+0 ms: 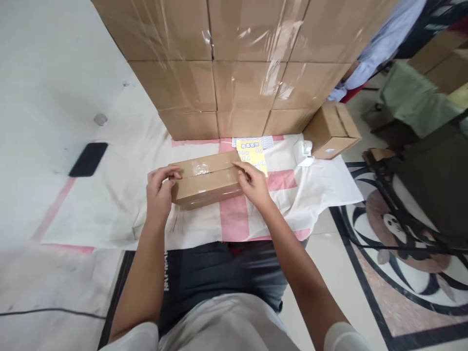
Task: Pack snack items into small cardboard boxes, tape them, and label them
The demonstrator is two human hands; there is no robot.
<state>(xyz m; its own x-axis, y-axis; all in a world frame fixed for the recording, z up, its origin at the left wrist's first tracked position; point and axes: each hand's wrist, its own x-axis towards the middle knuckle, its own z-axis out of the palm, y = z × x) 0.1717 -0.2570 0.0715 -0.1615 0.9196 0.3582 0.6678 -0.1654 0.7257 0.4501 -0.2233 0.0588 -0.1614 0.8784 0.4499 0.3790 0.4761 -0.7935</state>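
Observation:
A brown cardboard box (206,180) lies on the pink and white cloth (197,231), its top flaps meeting at a seam with a piece of clear tape near the middle. My left hand (160,187) grips the box's left end, fingers bent over the top edge. At the right end, my right hand (253,181) holds the flap edge between thumb and fingers. Just behind the box lies a yellow sheet with small stickers (256,155), partly over a white sticker sheet (268,142).
Stacked taped cartons (241,87) rise behind the box. A smaller carton (334,131) stands at the right beside a white tape-like object (304,150). A black phone (88,159) lies at the left. Another person's sleeve (380,48) shows at the upper right.

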